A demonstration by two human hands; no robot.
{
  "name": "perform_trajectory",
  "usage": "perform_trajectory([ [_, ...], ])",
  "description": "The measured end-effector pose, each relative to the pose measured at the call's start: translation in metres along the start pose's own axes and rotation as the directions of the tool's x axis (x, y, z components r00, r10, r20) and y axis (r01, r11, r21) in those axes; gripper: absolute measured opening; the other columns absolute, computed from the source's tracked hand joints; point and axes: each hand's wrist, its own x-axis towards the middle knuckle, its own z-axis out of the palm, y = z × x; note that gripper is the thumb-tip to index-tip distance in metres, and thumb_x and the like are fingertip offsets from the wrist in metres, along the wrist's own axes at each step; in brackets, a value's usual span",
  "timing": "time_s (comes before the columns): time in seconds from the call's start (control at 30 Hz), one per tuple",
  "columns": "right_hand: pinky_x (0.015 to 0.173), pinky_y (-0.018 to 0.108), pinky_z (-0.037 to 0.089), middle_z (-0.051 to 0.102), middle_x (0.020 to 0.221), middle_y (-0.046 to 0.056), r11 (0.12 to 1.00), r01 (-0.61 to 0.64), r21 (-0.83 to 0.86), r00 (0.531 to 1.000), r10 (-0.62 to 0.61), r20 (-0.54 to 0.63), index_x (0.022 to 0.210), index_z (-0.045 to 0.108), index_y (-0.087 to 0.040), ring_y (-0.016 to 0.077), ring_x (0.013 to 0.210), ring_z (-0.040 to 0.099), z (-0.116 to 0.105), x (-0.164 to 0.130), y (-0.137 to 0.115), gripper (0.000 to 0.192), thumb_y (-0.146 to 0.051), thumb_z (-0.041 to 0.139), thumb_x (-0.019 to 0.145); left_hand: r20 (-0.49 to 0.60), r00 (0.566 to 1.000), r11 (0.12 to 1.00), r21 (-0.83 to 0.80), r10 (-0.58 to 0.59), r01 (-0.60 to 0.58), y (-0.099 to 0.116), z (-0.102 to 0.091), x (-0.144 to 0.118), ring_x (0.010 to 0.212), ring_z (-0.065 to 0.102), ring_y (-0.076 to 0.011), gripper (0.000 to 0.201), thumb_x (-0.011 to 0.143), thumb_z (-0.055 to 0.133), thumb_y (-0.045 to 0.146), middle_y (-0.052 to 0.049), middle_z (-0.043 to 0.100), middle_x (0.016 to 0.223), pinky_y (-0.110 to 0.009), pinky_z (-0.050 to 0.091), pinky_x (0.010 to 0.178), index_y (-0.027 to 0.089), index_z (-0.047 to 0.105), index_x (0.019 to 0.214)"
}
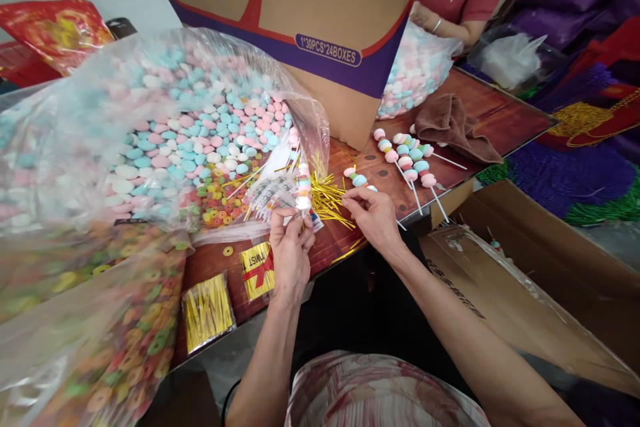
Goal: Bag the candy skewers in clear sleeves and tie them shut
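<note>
Head view: the left hand (289, 255) is closed, thumb and fingers pinched on the lower end of a wrapped candy skewer (303, 188), held upright just in front of the large clear bag (75, 127); the right hand (374, 213) lies to the right of that skewer, fingertips drawn together over the loose gold twist ties (327, 199); whether a tie is actually gripped cannot be told. The skewer is judged light, its candies soft and easily dented, its film wrapper slippery; the stick end below the candies is the proper hold. Containers, relative to the large clear bag: it holds pastel pink, blue and white candies; a second bag (115, 340) below it holds coloured ring candies; a sealed tie packet (207, 311) lies to its lower right; a cardboard box (280, 7) stands behind it, contents not visible.
</note>
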Motion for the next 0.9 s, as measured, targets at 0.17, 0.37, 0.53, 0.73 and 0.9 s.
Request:
perform_trajectory([
  [0.17,0.053,0.024,0.040,0.062,0.067,-0.001,0.991,-0.031,0.129,0.999,0.035,-0.032,0.078,0.069,-0.017,0.0110,0.055,0.050,-0.009,-0.003,-0.010,0.014,-0.029,0.063,0.079,0.013,1.000,0.999,-0.029,-0.023,0.023,-0.001,0.000,0.001,0.045,0.032,-0.0023,0.028,0.071,0.071,0.019,0.004,0.057,0.064,-0.015,0.019,0.046,0.022,0.046,0.083],
  [0.37,0.060,0.024,0.043,0.064,0.071,0.000,0.972,-0.026,0.232,0.986,-0.013,0.167,0.076,0.069,-0.017,0.0122,0.063,0.054,0.002,-0.021,-0.022,0.012,-0.028,0.064,0.080,0.095,0.994,0.997,-0.048,-0.053,0.057,-0.002,0.003,-0.001,0.047,0.032,-0.0028,0.025,0.072,0.072,0.018,0.004,0.056,0.067,-0.014,0.021,0.045,0.021,0.048,0.082],
  [0.53,0.059,0.024,0.043,0.061,0.068,-0.001,0.948,-0.113,0.297,0.985,0.068,0.157,0.073,0.065,-0.017,0.0116,0.062,0.052,0.016,-0.027,-0.024,0.014,-0.029,0.064,0.079,0.132,0.991,1.000,-0.005,-0.029,0.030,-0.006,0.008,-0.010,0.047,0.029,-0.0020,0.031,0.071,0.079,0.024,0.006,0.048,0.065,-0.013,0.021,0.044,0.019,0.051,0.080],
  [0.73,0.050,0.022,0.037,0.057,0.065,-0.002,0.914,-0.197,0.354,0.973,0.137,0.187,0.071,0.060,-0.018,0.0099,0.056,0.046,0.020,-0.033,-0.021,0.016,-0.032,0.066,0.079,0.078,0.996,0.999,0.005,-0.047,0.046,-0.011,0.013,-0.010,0.047,0.028,-0.0018,0.037,0.070,0.082,0.033,0.007,0.045,0.060,-0.013,0.018,0.042,0.018,0.049,0.076],
  [0.9,0.045,0.022,0.032,0.051,0.060,-0.005,0.791,-0.337,0.511,0.932,0.202,0.302,0.076,0.059,-0.022,0.0081,0.048,0.041,0.017,-0.038,-0.034,0.018,-0.036,0.069,0.076,0.129,0.972,0.969,-0.128,-0.196,0.212,-0.007,0.014,-0.023,0.043,0.020,-0.0009,0.039,0.070,0.082,0.033,0.009,0.040,0.055,-0.013,0.011,0.040,0.018,0.047,0.076],
])
